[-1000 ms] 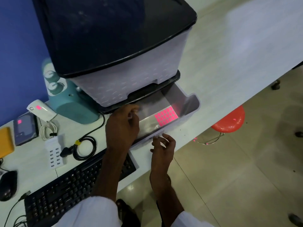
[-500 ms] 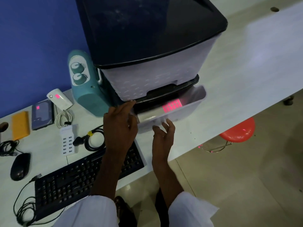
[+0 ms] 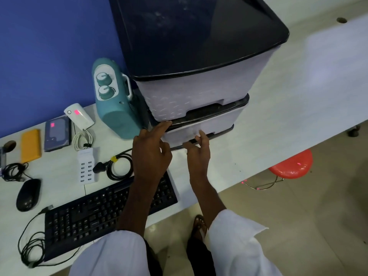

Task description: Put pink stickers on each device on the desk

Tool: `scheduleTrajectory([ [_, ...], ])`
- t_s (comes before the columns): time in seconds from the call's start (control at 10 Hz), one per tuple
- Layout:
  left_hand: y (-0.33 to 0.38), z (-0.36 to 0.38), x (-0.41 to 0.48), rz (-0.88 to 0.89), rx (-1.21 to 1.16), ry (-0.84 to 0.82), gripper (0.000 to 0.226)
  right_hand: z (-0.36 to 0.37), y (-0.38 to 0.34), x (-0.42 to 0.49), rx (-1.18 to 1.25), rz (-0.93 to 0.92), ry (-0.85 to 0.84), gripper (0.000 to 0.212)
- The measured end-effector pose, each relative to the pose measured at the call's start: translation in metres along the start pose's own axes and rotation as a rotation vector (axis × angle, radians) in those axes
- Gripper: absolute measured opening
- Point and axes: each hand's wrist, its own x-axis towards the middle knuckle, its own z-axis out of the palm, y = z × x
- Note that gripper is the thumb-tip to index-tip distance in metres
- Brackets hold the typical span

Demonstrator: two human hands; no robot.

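A pale drawer unit (image 3: 199, 90) with a black lid stands on the white desk (image 3: 278, 108). Its bottom drawer (image 3: 215, 124) is pushed in, and the pink sticker sheet is hidden inside. My left hand (image 3: 151, 152) rests with fingertips on the drawer's left top edge. My right hand (image 3: 199, 152) touches the drawer front with spread fingers. Neither hand holds anything. Pink stickers show on the white device (image 3: 79, 115) and the dark hard drive (image 3: 57, 134).
A teal speaker (image 3: 113, 102), an orange power bank (image 3: 30, 145), a white USB hub (image 3: 87, 165), a coiled black cable (image 3: 117, 166), a black mouse (image 3: 27, 194) and a black keyboard (image 3: 99, 212) lie on the desk. A red stool (image 3: 290, 164) stands on the floor at right.
The bottom drawer has slid from open to closed, hiding the pink sticker sheet. Both hands followed it inward. The view has shifted so more of the desk's left side shows.
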Motion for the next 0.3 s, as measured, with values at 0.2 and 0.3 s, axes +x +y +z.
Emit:
scheduleTrajectory([
  [0.2, -0.023, -0.016, -0.011, 0.023, -0.085, -0.007, 0.052, 0.011, 0.007, -0.029, -0.075, -0.039, -0.005, 0.046],
  [0.3, -0.064, -0.050, -0.024, -0.011, -0.025, 0.051, 0.052, 0.033, 0.001, -0.057, -0.186, -0.070, -0.018, 0.040],
])
